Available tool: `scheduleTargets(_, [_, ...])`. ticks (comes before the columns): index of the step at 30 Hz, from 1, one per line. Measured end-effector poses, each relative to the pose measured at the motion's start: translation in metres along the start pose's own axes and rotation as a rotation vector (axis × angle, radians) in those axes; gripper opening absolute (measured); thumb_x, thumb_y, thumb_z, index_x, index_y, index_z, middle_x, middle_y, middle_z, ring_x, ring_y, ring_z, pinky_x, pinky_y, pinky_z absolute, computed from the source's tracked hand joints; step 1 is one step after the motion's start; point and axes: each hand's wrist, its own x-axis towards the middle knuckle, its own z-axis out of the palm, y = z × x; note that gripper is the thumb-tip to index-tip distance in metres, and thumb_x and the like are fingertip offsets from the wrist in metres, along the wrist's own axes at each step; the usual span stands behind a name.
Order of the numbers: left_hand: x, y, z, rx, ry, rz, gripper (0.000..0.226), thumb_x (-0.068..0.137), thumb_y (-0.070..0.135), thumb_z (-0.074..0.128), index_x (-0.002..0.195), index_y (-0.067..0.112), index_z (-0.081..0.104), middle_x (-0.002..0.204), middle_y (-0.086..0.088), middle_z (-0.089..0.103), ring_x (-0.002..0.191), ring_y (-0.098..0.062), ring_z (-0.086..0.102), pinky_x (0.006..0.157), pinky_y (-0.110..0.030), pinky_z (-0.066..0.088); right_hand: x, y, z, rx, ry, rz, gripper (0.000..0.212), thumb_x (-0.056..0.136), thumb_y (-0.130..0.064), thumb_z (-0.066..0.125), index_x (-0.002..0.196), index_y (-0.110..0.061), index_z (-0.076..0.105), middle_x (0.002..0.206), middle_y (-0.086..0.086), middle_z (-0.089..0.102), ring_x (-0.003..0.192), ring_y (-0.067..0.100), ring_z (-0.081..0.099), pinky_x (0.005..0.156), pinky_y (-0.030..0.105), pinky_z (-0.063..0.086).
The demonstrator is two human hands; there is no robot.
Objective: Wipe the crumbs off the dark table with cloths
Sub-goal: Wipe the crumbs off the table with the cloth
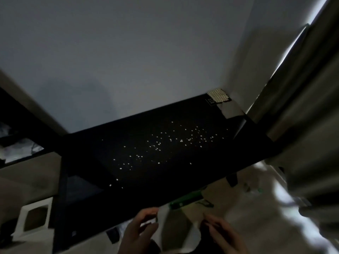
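- Head view: the dark desk (pixel 165 162) runs as a long band from lower left to upper right, its far edge against the pale wall (pixel 128 61).
- The crumbs (pixel 165 145) lie scattered over the desk's middle and right part, thickest toward the upper right, thinning to a few strays near the front edge.
- A pale cloth (pixel 176 228) hangs between the two hands, below the desk's near edge and not yet on the surface.
- The left hand (pixel 139 230) has its fingers (pixel 148 214) curled, pinching the cloth's left edge at the desk's front edge.
- The right hand (pixel 223 233) has its fingers (pixel 211 219) bent toward the cloth's right side; in this dim blur I cannot tell whether they grip it.
- The crumbs lie ahead of and above both hands, with the main cluster trending rightward along the desk's long axis. By my judgement the left hand is nearer the front strays, the right hand better placed for the dense patch.
- A green object (pixel 185 199) sits just beyond the near edge, between the hands and the floor.
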Motion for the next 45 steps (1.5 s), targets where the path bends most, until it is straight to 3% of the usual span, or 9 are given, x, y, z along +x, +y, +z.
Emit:
scheduleTargets(3, [0.014,0.018,0.036,0.011,-0.004,-0.001,0.039,0.09,0.001,0.065,0.105,0.037,0.073,0.113,0.004,0.074,0.111,-0.012,0.067,0.098,-0.032,0.052,0.023,-0.023,-0.038,0.018,-0.055,-0.034,0.025,0.09,-0.015,0.075,0.112,-0.025,0.078,0.115,-0.008,0.078,0.115,0.006,0.069,0.094,0.017,0.055])
scheduleTargets(6, [0.029,0.03,0.07,-0.006,0.04,0.006,0.036,0.091,0.002,0.065,0.109,0.032,0.073,0.115,-0.002,0.073,0.113,-0.018,0.067,0.102,-0.044,0.051,0.044,-0.039,-0.078,-0.006,-0.053,-0.054,0.058,0.051,-0.074,0.088,0.103,-0.048,0.079,0.111,-0.011,0.079,0.106,0.0,0.071,0.084,0.014,0.056])
scheduleTargets(8, [0.034,0.043,0.094,-0.022,0.061,0.033,0.03,0.086,0.015,0.067,0.109,0.033,0.072,0.115,0.0,0.073,0.114,-0.016,0.067,0.1,-0.04,0.052,0.057,-0.05,-0.104,-0.01,-0.116,-0.056,0.073,0.047,-0.084,0.082,0.111,-0.051,0.074,0.117,-0.007,0.077,0.112,0.004,0.07,0.092,0.024,0.057])
scheduleTargets(10, [0.035,0.052,0.113,-0.042,0.103,0.054,0.035,0.077,0.032,0.064,0.111,0.03,0.072,0.117,0.001,0.072,0.115,-0.015,0.066,0.097,-0.034,0.053,0.071,-0.061,-0.124,-0.062,-0.109,-0.073,0.067,0.062,-0.077,0.08,0.119,-0.043,0.073,0.119,-0.005,0.076,0.116,0.009,0.069,0.096,0.031,0.055])
scheduleTargets(15, [0.03,0.056,0.139,-0.061,0.148,0.057,0.043,0.072,0.043,0.062,0.113,0.031,0.071,0.12,0.001,0.071,0.119,-0.015,0.064,0.102,-0.038,0.049,0.1,-0.086,-0.148,-0.116,-0.129,-0.163,0.036,0.097,0.001,0.06,0.127,-0.018,0.068,0.121,-0.004,0.076,0.119,0.013,0.068,0.091,0.017,0.054])
scheduleTargets(22, [0.039,0.064,0.14,-0.047,0.182,0.026,0.047,0.074,0.045,0.063,0.118,0.032,0.069,0.122,-0.001,0.07,0.119,-0.017,0.064,0.103,-0.042,0.048,0.119,-0.098,-0.146,-0.058,-0.151,-0.146,0.036,0.087,-0.022,0.067,0.122,-0.031,0.073,0.122,-0.004,0.075,0.12,0.009,0.067,0.092,0.019,0.055])
scheduleTargets(28, [0.077,0.087,0.138,-0.056,0.08,0.104,0.035,0.095,0.01,0.06,0.125,0.027,0.065,0.122,0.001,0.07,0.118,-0.013,0.065,0.1,-0.036,0.05,0.132,-0.096,-0.145,-0.045,-0.118,-0.122,0.038,0.097,0.004,0.057,0.125,-0.02,0.067,0.121,-0.008,0.075,0.121,0.012,0.066,0.089,0.017,0.055])
scheduleTargets(37, [0.135,0.11,0.126,-0.044,-0.018,0.16,0.038,0.095,0.002,0.057,0.126,0.023,0.064,0.122,0.003,0.069,0.117,-0.007,0.065,0.092,-0.018,0.053,0.158,-0.11,-0.142,-0.082,-0.011,-0.13,0.04,0.097,0.004,0.058,0.123,-0.024,0.071,0.12,-0.007,0.075,0.117,0.006,0.067,0.085,0.013,0.054])
scheduleTargets(45, [0.165,0.125,0.133,0.015,-0.055,0.158,0.042,0.087,0.025,0.059,0.129,0.027,0.063,0.127,0.002,0.067,0.123,-0.013,0.062,0.102,-0.034,0.052,0.187,-0.137,-0.151,-0.086,-0.001,-0.131,0.036,0.099,0.002,0.056,0.126,-0.019,0.068,0.12,-0.009,0.075,0.118,0.004,0.066,0.085,0.011,0.052])
